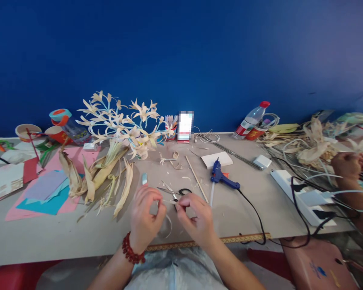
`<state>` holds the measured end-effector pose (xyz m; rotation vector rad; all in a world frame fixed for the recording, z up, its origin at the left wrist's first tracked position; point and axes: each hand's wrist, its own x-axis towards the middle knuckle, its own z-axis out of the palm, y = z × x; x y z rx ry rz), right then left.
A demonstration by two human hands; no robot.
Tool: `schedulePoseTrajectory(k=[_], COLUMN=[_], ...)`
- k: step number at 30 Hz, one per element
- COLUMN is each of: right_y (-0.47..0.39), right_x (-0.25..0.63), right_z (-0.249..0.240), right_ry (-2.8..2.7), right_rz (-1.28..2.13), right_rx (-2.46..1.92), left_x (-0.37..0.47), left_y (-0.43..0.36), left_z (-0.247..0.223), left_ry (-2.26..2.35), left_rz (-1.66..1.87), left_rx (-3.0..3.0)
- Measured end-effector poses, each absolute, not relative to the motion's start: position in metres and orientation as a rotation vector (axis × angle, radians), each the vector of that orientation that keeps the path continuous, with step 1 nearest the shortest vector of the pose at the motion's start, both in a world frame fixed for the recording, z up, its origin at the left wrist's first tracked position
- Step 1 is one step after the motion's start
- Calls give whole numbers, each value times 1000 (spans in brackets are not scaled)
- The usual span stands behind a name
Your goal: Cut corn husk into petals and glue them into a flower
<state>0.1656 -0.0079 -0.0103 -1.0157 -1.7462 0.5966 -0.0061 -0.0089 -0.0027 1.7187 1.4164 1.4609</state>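
Note:
Near the table's front edge, my left hand (147, 213) and my right hand (196, 215) face each other, each with thumb and forefinger pinched. A thin pale strand (170, 226) hangs in a curl beside my left fingers, and part of it runs toward my right fingertips. What my right fingertips pinch is too small to make out. Just beyond my hands lie open scissors (175, 196) with black handles. A blue glue gun (220, 175) rests to the right, a thin stick (196, 178) closer in. Dry corn husks (104, 177) lie to the left.
Husk flowers (130, 129) stand at the back left, beside a phone (185, 127). Coloured paper (45, 193) covers the left. A bottle (251, 121), wires (238, 155) and a power strip (299, 197) with cables are on the right. Another person's hands (347, 165) show at the far right.

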Motion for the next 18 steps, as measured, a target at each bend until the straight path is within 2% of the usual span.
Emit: schedulePoseTrajectory(k=[7,18], right_y=[-7,-9], right_x=[167,169], right_z=[-8,-12], right_ry=[-1765,-1715], right_rz=[627,579], right_rx=[-1038,-1018], left_x=[-3,-13], left_y=[-9,-8], left_z=[12,1], left_ry=[1268,1472], left_rz=[1212,1439], left_rx=[1924,2061])
